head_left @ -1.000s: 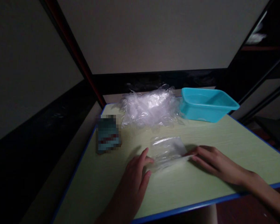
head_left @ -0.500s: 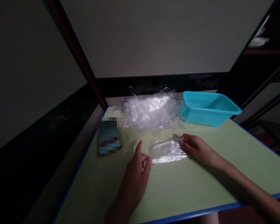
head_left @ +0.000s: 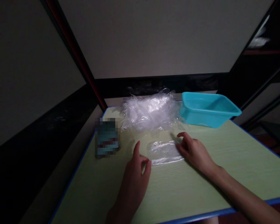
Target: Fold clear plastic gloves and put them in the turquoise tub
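A clear plastic bag [head_left: 164, 151] lies flat on the pale green table [head_left: 177, 189], its lower edge folded into a shiny strip. My left hand [head_left: 138, 169] pinches the bag's lower left corner between thumb and a finger, with the index finger pointing up and away. At the bag's right end is my right hand [head_left: 192, 152], its thumb on or close to the plastic and its index finger lifted apart from it. Behind the bag rests a heap of crumpled clear plastic bags [head_left: 151, 110].
A turquoise plastic basin [head_left: 200, 118] stands at the table's back right. On the left lies a pixelated, blurred-out object [head_left: 106, 138]. Dark-framed panels [head_left: 154, 40] rise behind the table, whose edge has blue trim.
My right hand has loosened its pinch, its index finger now away from the bag. The bag's right part looks smoother and flatter. My left hand has stayed at its corner.
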Available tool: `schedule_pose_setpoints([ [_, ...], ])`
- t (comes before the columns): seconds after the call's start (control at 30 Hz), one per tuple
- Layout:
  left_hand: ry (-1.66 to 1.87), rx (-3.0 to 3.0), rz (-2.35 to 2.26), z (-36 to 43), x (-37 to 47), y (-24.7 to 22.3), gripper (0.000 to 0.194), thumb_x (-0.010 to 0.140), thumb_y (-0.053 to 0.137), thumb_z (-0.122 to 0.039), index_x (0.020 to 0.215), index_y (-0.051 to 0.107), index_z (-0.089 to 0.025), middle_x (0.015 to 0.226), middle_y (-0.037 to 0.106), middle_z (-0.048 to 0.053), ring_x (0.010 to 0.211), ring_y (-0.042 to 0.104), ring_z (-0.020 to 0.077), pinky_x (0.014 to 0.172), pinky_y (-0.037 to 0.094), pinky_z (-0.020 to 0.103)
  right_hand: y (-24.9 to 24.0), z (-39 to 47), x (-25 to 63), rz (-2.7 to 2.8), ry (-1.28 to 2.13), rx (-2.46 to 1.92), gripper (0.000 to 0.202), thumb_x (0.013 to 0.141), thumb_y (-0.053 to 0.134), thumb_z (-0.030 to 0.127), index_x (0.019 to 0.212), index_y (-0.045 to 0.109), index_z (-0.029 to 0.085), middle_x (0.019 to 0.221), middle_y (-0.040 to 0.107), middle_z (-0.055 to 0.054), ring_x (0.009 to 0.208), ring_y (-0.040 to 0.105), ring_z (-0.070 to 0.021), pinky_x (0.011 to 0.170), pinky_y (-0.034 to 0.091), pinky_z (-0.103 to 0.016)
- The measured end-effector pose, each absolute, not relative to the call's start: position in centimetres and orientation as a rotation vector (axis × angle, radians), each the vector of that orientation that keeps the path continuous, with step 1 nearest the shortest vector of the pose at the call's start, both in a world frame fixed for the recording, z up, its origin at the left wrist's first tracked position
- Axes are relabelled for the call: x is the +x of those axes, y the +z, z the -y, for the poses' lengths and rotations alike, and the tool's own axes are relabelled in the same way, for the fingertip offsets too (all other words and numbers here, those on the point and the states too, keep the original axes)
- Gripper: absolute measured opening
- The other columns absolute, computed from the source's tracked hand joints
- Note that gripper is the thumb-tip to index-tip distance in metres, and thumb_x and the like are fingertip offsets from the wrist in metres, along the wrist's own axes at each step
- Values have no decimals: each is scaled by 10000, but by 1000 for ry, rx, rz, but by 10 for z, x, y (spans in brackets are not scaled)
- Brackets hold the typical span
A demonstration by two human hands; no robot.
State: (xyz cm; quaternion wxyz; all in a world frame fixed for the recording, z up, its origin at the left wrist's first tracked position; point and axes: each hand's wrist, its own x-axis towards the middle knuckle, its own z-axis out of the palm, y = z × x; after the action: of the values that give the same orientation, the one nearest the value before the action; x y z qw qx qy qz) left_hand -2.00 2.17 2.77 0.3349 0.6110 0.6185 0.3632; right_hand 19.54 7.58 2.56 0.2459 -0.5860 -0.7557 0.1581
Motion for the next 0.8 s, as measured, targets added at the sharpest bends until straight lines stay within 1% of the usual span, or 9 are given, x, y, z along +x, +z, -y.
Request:
schedule_pose_setpoints([
  [0.2,997,1614,-1603,-22,-20,23,605,815,449,-237,1363,232,-100,720,598,-8,668,553,169,691,423,312,26,-75,200,2100,423,-1582,249,804,429,244,1037,470,164,600,556,2,526,527,-184,502,333,-281],
  [0.27,1006,1627,-1611,-23,-19,22,610,804,457,-220,1360,238,-98,701,593,-17,660,555,164,685,427,303,27,-75,202,2121,415,-1558,235,802,432,236,1018,488,160,674,571,-23,575,540,-185,530,359,-286],
  [0.33,1021,1642,-1631,-24,-19,21,614,787,468,-198,1353,250,-101,685,588,-24,655,558,161,682,433,298,28,-75,203,2148,404,-1529,194,801,431,230,961,518,162,780,576,-58,642,551,-188,576,386,-297],
  [0.4,1028,1661,-1656,-24,-19,21,627,763,485,-173,1345,260,-106,683,586,-27,662,562,161,683,438,297,28,-75,204,2173,394,-1506,159,802,424,224,900,535,164,841,562,-77,681,554,-192,605,399,-306],
  [0.5,1021,1703,-1711,-24,-20,20,644,738,508,-148,1334,268,-110,698,580,-25,691,563,171,700,442,309,28,-75,205,2199,388,-1486,144,802,419,215,868,538,165,845,549,-79,691,554,-194,612,404,-310],
  [0.67,989,1842,-1832,-23,-25,17,642,756,501,-130,1343,243,-96,705,548,-19,691,559,191,713,446,347,26,-76,206,2215,395,-1479,139,791,430,204,865,542,171,845,559,-73,681,556,-182,600,397,-298],
  [0.73,969,1913,-1894,-24,-26,17,629,752,506,-121,1331,264,-86,729,543,-5,692,562,201,713,450,364,26,-76,206,2214,395,-1488,129,785,437,204,857,540,172,842,563,-71,677,551,-177,590,388,-290],
  [0.8,981,1975,-1953,-24,-28,18,609,739,516,-109,1309,303,-83,793,552,28,740,572,218,734,453,388,27,-76,205,2210,392,-1504,107,778,446,203,833,532,174,815,564,-63,658,538,-171,571,374,-281],
])
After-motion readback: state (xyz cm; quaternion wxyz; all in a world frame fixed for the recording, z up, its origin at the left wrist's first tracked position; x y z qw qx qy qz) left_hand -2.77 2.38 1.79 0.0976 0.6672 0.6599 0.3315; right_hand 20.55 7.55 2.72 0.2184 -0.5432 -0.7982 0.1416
